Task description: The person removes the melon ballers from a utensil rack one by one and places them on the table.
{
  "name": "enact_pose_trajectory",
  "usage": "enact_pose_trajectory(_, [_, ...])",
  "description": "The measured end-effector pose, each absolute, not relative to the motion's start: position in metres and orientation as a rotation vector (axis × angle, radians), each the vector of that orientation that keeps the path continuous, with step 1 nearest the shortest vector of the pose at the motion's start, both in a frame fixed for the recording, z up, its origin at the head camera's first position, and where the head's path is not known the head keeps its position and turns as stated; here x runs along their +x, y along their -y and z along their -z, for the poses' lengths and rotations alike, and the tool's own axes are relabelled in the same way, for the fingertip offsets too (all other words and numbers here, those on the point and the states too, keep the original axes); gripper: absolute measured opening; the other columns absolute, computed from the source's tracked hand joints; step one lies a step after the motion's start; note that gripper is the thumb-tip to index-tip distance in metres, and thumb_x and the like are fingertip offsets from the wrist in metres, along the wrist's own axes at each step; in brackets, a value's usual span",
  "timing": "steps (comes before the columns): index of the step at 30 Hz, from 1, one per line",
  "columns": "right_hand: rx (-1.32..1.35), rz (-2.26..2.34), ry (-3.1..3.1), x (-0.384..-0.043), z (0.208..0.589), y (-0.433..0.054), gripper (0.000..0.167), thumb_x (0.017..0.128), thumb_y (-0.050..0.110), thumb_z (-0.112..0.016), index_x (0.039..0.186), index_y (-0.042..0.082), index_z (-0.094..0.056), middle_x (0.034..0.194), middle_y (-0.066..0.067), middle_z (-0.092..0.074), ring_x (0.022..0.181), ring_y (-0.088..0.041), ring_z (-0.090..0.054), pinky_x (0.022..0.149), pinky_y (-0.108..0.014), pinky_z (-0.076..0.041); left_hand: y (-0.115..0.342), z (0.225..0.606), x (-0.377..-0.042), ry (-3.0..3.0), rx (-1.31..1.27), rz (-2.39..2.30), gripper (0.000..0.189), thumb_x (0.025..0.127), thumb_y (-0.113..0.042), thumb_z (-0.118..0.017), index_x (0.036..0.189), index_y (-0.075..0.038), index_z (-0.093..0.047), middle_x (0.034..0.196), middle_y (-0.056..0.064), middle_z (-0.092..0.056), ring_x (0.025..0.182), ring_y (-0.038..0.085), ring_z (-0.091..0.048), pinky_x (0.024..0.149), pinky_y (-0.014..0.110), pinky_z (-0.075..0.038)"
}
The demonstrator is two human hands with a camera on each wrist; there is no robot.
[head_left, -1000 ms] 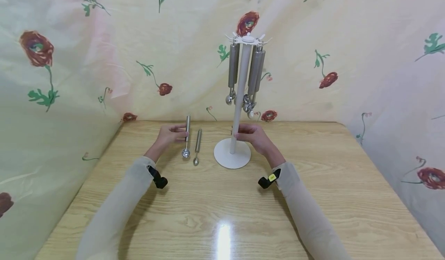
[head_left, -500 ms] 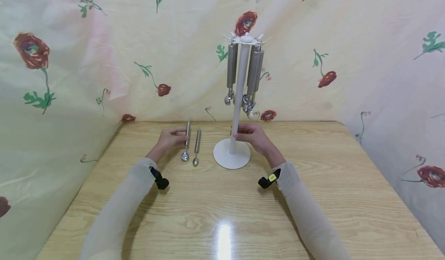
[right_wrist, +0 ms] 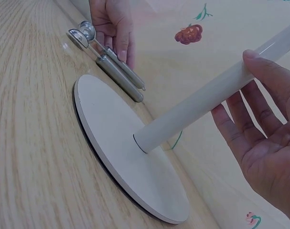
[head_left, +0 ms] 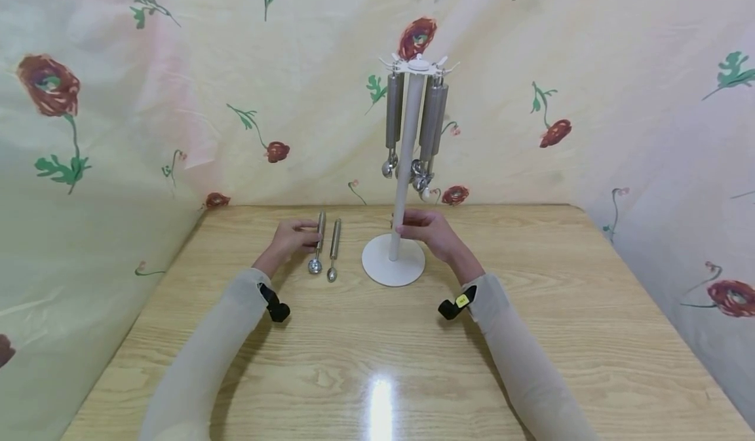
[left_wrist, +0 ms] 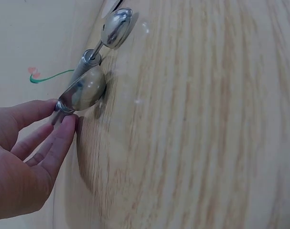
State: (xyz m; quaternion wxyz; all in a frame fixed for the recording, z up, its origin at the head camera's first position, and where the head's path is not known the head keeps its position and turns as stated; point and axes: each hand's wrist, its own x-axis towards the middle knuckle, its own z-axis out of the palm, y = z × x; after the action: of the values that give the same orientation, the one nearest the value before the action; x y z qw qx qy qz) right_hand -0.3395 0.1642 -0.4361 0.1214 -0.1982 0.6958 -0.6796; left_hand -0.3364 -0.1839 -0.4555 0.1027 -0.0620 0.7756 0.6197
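Observation:
My left hand [head_left: 290, 236] pinches the steel handle of a melon baller [head_left: 315, 267] between thumb and fingers. Its rounded bowl [left_wrist: 87, 88] points toward the person, low over the wooden table. Just right of it lies a second melon baller [head_left: 335, 239], with a smaller, oval bowl, roughly parallel to the first. My right hand [head_left: 433, 232] holds the white pole of an upright utensil stand [head_left: 410, 126] low down, thumb in front. In the right wrist view, thumb and fingertips meet the pole [right_wrist: 197, 107] above the round base [right_wrist: 116, 138].
Several steel-handled utensils [head_left: 433, 120] hang from hooks around the stand's top. A floral cloth [head_left: 295, 87] rises behind the wooden table [head_left: 330, 362] and at both sides. The table's back edge runs close behind the stand and the two melon ballers.
The melon baller in my left hand has come down toward the table, its handle end lower and nearer the other one. My right hand keeps its grip on the stand's pole.

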Motion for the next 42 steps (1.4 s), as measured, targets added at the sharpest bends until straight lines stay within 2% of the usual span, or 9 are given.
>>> enact_pose_trajectory(11, [-0.578, 1.986, -2.039, -0.339, 0.437, -0.165, 0.039, 0.095, 0.000, -0.068, 0.131, -0.013, -0.059, 0.104, 0.005, -0.076, 0.103, -0.013, -0.071, 0.094, -0.029, -0.060, 0.175, 0.450, -0.328, -2.318, -0.197, -1.762, 0.046, 0.093, -0.003, -0.073, 0.136, 0.000, -0.061, 0.122, 0.025, -0.067, 0.085, 0.019, -0.072, 0.083, 0.032, -0.065])
enact_pose_trajectory(21, [-0.578, 1.977, -2.029, -0.342, 0.438, -0.165, 0.040, 0.095, 0.001, -0.068, 0.131, -0.013, -0.059, 0.105, 0.004, -0.076, 0.104, -0.013, -0.071, 0.095, -0.029, -0.060, 0.170, 0.451, -0.326, -2.382, -0.150, -1.674, 0.045, 0.093, -0.003, -0.073, 0.136, 0.001, -0.061, 0.123, 0.027, -0.067, 0.090, 0.022, -0.072, 0.079, 0.030, -0.065])
enact_pose_trajectory(24, [-0.588, 1.972, -2.034, -0.342, 0.437, -0.166, 0.040, 0.095, 0.001, -0.068, 0.132, -0.013, -0.059, 0.109, -0.001, -0.076, 0.105, -0.013, -0.071, 0.097, -0.030, -0.059, 0.169, 0.450, -0.325, -2.402, -0.120, -1.659, 0.045, 0.094, -0.003, -0.072, 0.137, 0.002, -0.060, 0.125, 0.028, -0.066, 0.094, 0.025, -0.073, 0.079, 0.031, -0.065])
enact_pose_trajectory(28, [-0.601, 1.966, -2.037, -0.343, 0.436, -0.167, 0.040, 0.096, 0.001, -0.068, 0.132, -0.012, -0.059, 0.117, -0.013, -0.073, 0.106, -0.014, -0.071, 0.098, -0.031, -0.059, 0.169, 0.446, -0.324, -2.423, -0.088, -1.627, 0.045, 0.095, -0.003, -0.071, 0.138, 0.003, -0.059, 0.126, 0.030, -0.065, 0.096, 0.027, -0.073, 0.081, 0.031, -0.065])
enact_pose_trajectory(31, [-0.600, 1.970, -2.033, -0.343, 0.436, -0.167, 0.040, 0.096, 0.001, -0.067, 0.132, -0.012, -0.059, 0.115, -0.009, -0.074, 0.106, -0.013, -0.071, 0.097, -0.031, -0.059, 0.170, 0.445, -0.323, -2.423, -0.056, -1.611, 0.045, 0.096, -0.002, -0.069, 0.139, 0.004, -0.058, 0.126, 0.031, -0.064, 0.094, 0.025, -0.073, 0.080, 0.031, -0.065])
enact_pose_trajectory(35, [-0.594, 1.971, -2.030, -0.343, 0.435, -0.167, 0.040, 0.096, 0.001, -0.067, 0.133, -0.012, -0.058, 0.107, 0.005, -0.075, 0.106, -0.013, -0.070, 0.097, -0.030, -0.059, 0.173, 0.445, -0.324, -2.419, -0.051, -1.595, 0.045, 0.097, -0.003, -0.067, 0.140, 0.002, -0.057, 0.127, 0.031, -0.064, 0.095, 0.025, -0.072, 0.079, 0.030, -0.065])
enact_pose_trajectory(42, [-0.593, 1.986, -2.020, -0.344, 0.435, -0.166, 0.040, 0.095, 0.000, -0.068, 0.132, -0.013, -0.058, 0.105, 0.004, -0.075, 0.105, -0.013, -0.071, 0.096, -0.030, -0.060, 0.175, 0.447, -0.326, -2.403, -0.071, -1.582, 0.046, 0.098, -0.006, -0.067, 0.142, 0.001, -0.055, 0.127, 0.029, -0.064, 0.094, 0.023, -0.071, 0.079, 0.029, -0.065])
